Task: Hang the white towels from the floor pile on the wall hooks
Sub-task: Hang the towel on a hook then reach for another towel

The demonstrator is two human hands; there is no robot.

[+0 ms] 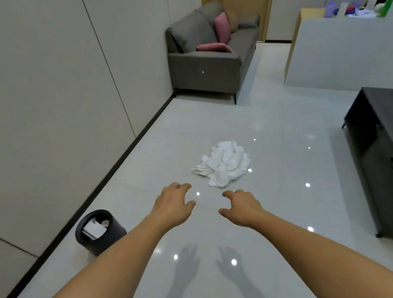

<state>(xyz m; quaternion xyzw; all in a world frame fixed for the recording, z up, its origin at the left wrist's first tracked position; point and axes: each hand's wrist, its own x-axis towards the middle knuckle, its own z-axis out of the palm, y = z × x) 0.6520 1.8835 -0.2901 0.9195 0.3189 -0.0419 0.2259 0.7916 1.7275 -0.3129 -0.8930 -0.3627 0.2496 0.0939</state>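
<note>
Item: white towels (223,164), crumpled in one pile on the glossy tiled floor (274,116), mid-room, well apart from the wall (29,97) and the grey sofa (204,55).

Handling, judged: soft, limp, light; no stiffness, nothing fragile; likely tangled, so apt to drag neighbours along. Best taken by a protruding edge or corner (near-side folds look loosest), lifted singly.

Left hand (176,208) and right hand (243,208): outstretched short of the pile, fingers loosely curled, holding nothing.

Hooks: none in view.
</note>
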